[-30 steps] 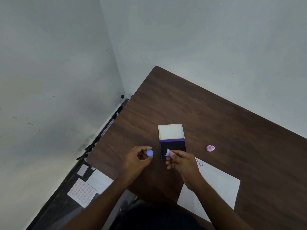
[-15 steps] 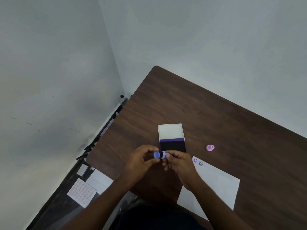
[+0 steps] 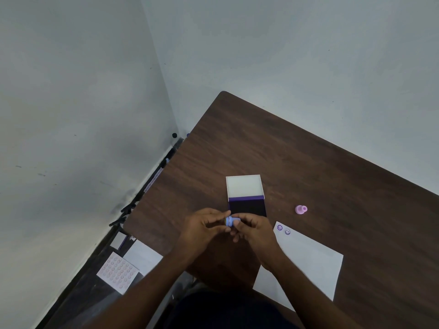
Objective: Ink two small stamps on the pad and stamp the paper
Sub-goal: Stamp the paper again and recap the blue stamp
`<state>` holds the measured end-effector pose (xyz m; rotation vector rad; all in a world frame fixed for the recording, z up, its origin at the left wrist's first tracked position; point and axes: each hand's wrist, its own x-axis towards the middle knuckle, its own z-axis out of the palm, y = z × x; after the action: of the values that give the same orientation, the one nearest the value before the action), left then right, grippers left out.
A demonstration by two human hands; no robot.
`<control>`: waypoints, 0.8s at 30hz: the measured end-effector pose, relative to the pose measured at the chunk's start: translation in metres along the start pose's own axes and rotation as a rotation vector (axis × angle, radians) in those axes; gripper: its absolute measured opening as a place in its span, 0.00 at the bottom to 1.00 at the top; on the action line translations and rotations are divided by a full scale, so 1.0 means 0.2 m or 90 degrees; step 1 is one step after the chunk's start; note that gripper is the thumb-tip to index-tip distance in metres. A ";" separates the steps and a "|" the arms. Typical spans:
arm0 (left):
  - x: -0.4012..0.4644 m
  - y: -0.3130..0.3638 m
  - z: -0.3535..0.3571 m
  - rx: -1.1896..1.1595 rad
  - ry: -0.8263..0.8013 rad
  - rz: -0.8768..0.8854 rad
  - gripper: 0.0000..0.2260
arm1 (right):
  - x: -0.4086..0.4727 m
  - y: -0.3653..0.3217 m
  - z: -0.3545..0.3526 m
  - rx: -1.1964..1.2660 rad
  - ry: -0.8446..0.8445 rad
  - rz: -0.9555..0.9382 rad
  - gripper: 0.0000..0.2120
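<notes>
A small blue stamp (image 3: 231, 220) is pinched between both hands just in front of the ink pad. My left hand (image 3: 204, 227) holds its cap end and my right hand (image 3: 253, 230) holds its body; cap and body are pressed together. The ink pad (image 3: 247, 207) lies open, dark surface near me, white lid (image 3: 244, 186) flipped back behind it. A pink stamp (image 3: 301, 209) lies on the table to the pad's right. The white paper (image 3: 306, 262) lies at my right, with two purple stamp marks (image 3: 283, 229) at its far corner.
The dark wooden table (image 3: 297, 157) sits in a corner of grey walls. On the floor at the left lie a sheet of pink dots (image 3: 118, 271), a white sheet (image 3: 142, 256) and a small box (image 3: 119, 241).
One second ago my hands were apart, the left with the blue cap and the right with the stamp body. They came together and the two blue parts now meet.
</notes>
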<state>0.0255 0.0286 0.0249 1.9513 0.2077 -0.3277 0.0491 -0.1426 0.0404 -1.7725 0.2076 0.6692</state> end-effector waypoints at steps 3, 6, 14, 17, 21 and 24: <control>0.00 0.00 -0.01 -0.011 0.009 0.000 0.15 | 0.00 0.00 0.00 -0.011 -0.002 -0.004 0.09; 0.00 0.00 -0.01 -0.034 -0.011 -0.052 0.13 | -0.01 0.00 0.01 -0.036 0.001 0.001 0.09; 0.03 0.02 0.00 -0.040 -0.005 -0.029 0.11 | 0.01 -0.02 -0.03 -0.033 -0.007 -0.014 0.08; 0.05 0.04 0.01 -0.063 0.018 -0.017 0.12 | 0.01 -0.02 -0.04 0.003 0.010 -0.009 0.11; 0.04 0.05 0.02 -0.075 0.001 -0.030 0.12 | 0.00 0.01 -0.05 0.029 0.012 0.007 0.11; 0.04 0.06 0.04 -0.061 -0.004 -0.017 0.12 | 0.00 0.03 -0.08 0.044 0.022 0.038 0.11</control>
<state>0.0359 0.0174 0.0299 1.8542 0.2405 -0.3356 0.0510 -0.1588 0.0372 -1.7176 0.3052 0.6659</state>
